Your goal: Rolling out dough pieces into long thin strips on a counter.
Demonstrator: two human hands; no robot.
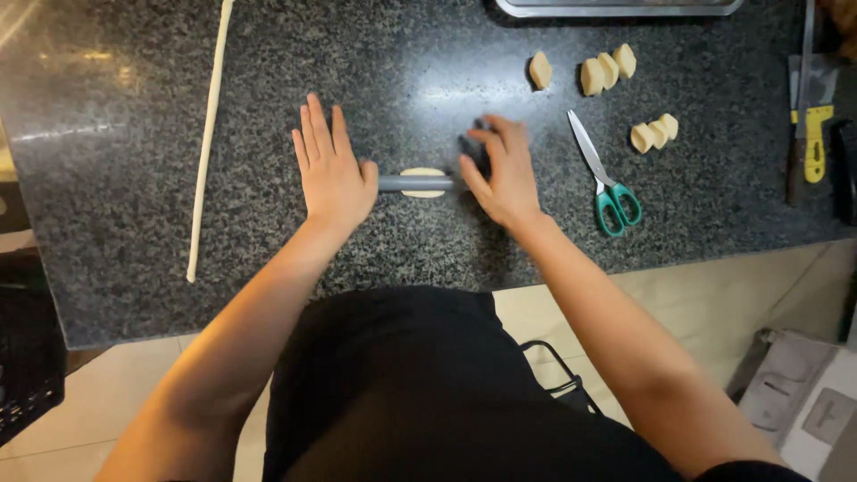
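A grey rolling pin (415, 183) lies across a small flattened piece of pale dough (422, 171) on the dark granite counter (116, 178). My left hand (330, 170) presses flat on the pin's left end, fingers stretched out and together. My right hand (500, 170) rests on the pin's right end, fingers bent over its dark handle. Only the middle of the pin shows between the two hands.
A long thin rope of dough (207, 134) runs along the left of the counter. Green-handled scissors (600, 174) lie right of my right hand. Several cut dough pieces (607, 70) sit beyond them. A metal tray (616, 7) is at the back, a yellow-handled tool (814, 134) at far right.
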